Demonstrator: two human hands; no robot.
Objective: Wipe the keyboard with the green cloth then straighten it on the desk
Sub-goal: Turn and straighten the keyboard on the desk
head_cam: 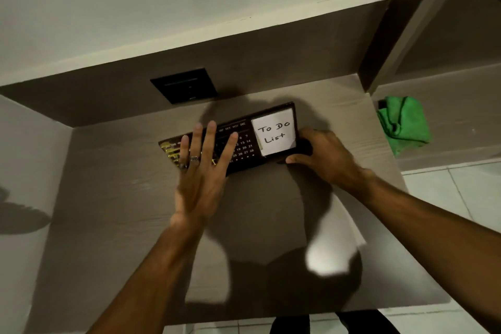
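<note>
On the desk, right hand grips keyboard; left hand, splayed, hides keys.

One head-worn wide-angle camera looks forward and steeply down onto the desk from close above. Both forearms enter from the bottom edge. The back wall fills the upper frame; floor tiles show at right.

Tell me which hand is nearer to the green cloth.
The right hand. It grips the right end of the dark calendar board, with the green cloth apart to its right. The left hand lies flat on the board's left part.
</note>
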